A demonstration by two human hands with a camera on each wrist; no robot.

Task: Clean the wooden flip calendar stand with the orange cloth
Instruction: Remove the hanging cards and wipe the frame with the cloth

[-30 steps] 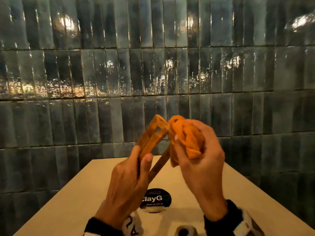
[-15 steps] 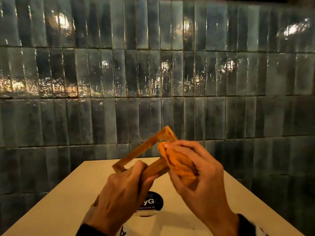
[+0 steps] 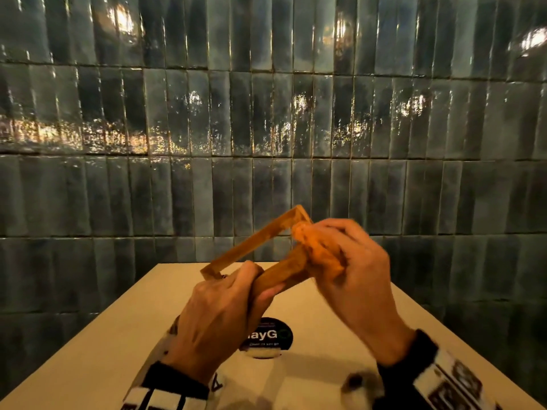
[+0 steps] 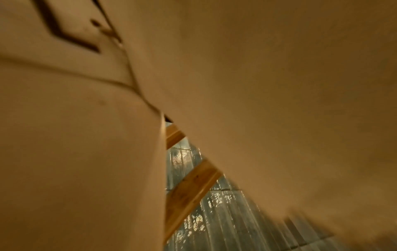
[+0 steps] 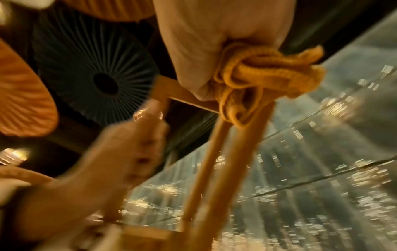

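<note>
While the left hand (image 3: 219, 312) grips the light wooden frame stand (image 3: 254, 247) above the pale desk (image 3: 88, 350) at lower centre, the right hand (image 3: 355, 279) clamps the bunched orange cloth (image 3: 319, 255) against its upper bar.

Wall (image 3: 266, 119): glossy dark grey-green tiles, narrow and upright, in horizontal courses; fills the upper two thirds of the head view. Warm highlights (image 3: 118, 19) glint on the glaze at upper left, upper centre and far right. Table (image 3: 97, 350): pale top, butted against the wall, lower centre. Right wrist view, upper left: dark pleated round fixture (image 5: 94, 74) beside an orange pleated one (image 5: 23, 95).
</note>
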